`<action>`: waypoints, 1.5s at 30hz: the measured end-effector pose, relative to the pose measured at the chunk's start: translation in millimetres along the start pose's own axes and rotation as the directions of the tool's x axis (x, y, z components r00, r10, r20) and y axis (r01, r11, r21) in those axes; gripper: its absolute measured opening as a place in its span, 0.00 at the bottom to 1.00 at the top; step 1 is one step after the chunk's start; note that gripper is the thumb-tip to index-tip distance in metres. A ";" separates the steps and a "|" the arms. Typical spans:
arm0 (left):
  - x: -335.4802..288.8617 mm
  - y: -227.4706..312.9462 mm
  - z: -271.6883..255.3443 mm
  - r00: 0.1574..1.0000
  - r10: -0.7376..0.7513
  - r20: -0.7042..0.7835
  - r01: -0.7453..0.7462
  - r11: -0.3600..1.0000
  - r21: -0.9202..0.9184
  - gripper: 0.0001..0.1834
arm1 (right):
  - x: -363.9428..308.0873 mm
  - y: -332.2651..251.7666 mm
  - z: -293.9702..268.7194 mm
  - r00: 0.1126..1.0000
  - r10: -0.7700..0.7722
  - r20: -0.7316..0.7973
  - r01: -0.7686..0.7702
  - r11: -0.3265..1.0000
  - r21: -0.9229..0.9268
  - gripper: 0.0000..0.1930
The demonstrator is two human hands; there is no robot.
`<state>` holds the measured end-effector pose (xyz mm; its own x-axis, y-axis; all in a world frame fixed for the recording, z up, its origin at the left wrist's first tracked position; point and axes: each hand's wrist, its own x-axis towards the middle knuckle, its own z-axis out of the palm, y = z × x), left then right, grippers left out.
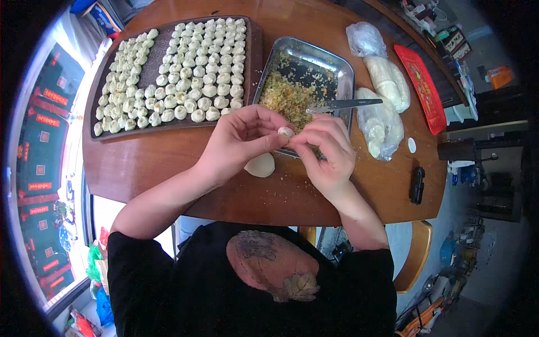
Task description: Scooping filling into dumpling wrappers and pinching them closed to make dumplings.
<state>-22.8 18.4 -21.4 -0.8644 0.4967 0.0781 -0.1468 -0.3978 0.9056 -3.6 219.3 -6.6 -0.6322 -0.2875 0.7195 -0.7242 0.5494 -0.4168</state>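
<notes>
A small dumpling (pixel 285 132) is pinched between my two hands, just over the near edge of a metal tray (pixel 347 73). My left hand (pixel 238 137) is closed on its left side, thumb and fingertips on the dough. From the right, the fingertips of my right hand (pixel 328 149) press the same piece. A flat spreading knife (pixel 351 104) lies across just above my right fingers; whether they touch it I cannot tell. Chopped green and orange filling (pixel 286 92) covers the tray's left part. One round dough wrapper (pixel 260 165) lies on the table below my left hand.
A dark baking tray (pixel 149 73) at the left holds rows of shaped dumplings. Plastic bags of pale dough (pixel 387 84) lie right of the metal tray, beside a red decorated tray (pixel 421 87). A black object (pixel 416 185) and a white disc (pixel 411 145) sit near the table's right edge.
</notes>
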 end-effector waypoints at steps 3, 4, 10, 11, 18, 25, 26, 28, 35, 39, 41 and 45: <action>-1.0 1.7 0.9 1.000 -0.009 -0.005 0.009 0.999 0.054 0.13 | -1.3 1.4 0.7 0.999 -0.023 0.032 0.023 1.000 0.005 0.11; -1.5 2.4 1.2 1.000 -0.016 -0.009 0.016 0.997 0.073 0.12 | -1.4 1.4 0.5 0.999 -0.026 0.035 0.025 1.000 0.017 0.11; -1.1 9.1 2.7 0.997 -0.079 -0.003 0.079 0.995 0.062 0.08 | -3.7 3.3 -0.8 1.000 -0.008 -0.009 0.009 0.997 0.073 0.12; -1.4 9.4 1.2 0.996 -0.085 0.008 0.084 0.995 0.061 0.08 | -2.6 1.9 0.6 1.000 0.004 -0.026 -0.002 0.997 0.076 0.13; -0.2 13.6 -4.2 0.985 -0.167 0.036 0.166 0.985 0.036 0.12 | -2.5 1.0 2.2 0.999 -0.025 -0.048 0.028 0.997 0.069 0.14; -0.4 12.5 0.3 0.993 -0.114 -0.014 0.114 0.994 0.000 0.13 | -0.4 1.0 0.2 0.998 0.033 -0.057 -0.029 0.997 0.066 0.13; -0.3 13.1 0.4 0.993 -0.117 -0.010 0.117 0.993 0.011 0.13 | -1.1 2.3 0.6 0.998 0.026 -0.057 -0.022 0.998 0.065 0.13; -0.6 15.1 0.1 0.993 -0.122 -0.006 0.122 0.992 0.034 0.12 | -2.4 3.6 1.0 0.998 0.020 -0.054 -0.016 0.998 0.067 0.12; 0.3 13.4 1.1 0.995 -0.101 -0.012 0.102 0.989 0.103 0.11 | -2.3 3.8 0.0 1.000 -0.016 -0.015 0.017 0.998 0.058 0.11; 0.5 9.1 -0.1 0.997 -0.079 0.001 0.079 0.992 0.099 0.10 | 1.5 -1.5 0.4 0.999 -0.047 0.026 0.046 0.998 0.040 0.11; 0.5 8.3 -2.6 0.998 -0.058 0.032 0.054 0.990 0.127 0.10 | 1.3 -1.5 1.1 0.997 -0.065 0.031 0.063 0.996 0.063 0.11; 0.6 11.8 -3.9 0.995 -0.081 0.058 0.072 0.985 0.154 0.09 | 0.0 1.8 -0.4 0.998 -0.058 0.020 0.054 0.988 0.143 0.12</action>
<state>-26.9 11.0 -12.3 -0.8203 0.5712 0.0280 -0.1325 -0.2374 0.9623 -4.8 220.6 -7.2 -0.5949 -0.3345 0.7310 -0.7893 0.4151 -0.4524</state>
